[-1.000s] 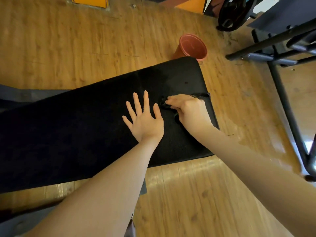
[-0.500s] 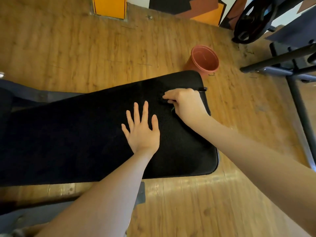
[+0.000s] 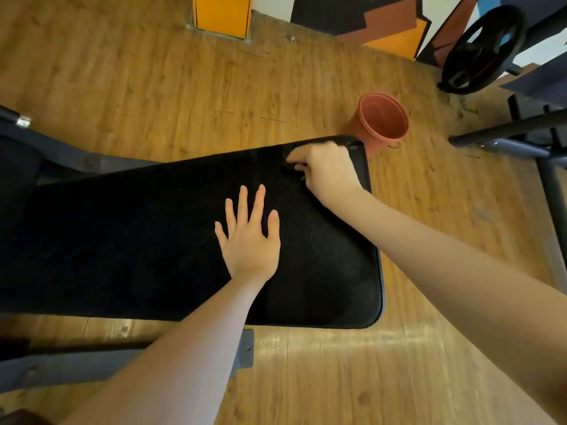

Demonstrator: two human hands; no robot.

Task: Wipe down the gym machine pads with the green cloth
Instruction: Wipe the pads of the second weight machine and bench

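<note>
A black bench pad runs from the left edge across to the right, over a wooden floor. The left hand lies flat on the pad's middle right part, fingers straight and spread, gripping nothing. The right hand sits at the pad's far right corner, fingers curled down and clenched on the green cloth; only a thin sliver of green shows under the near side of the hand, the rest being hidden by the fingers. The cloth is thus on the pad, far and right of the left hand, apart from it. An orange-brown bucket stands on the floor just beyond that corner. A dark weight plate leans far right.
</note>
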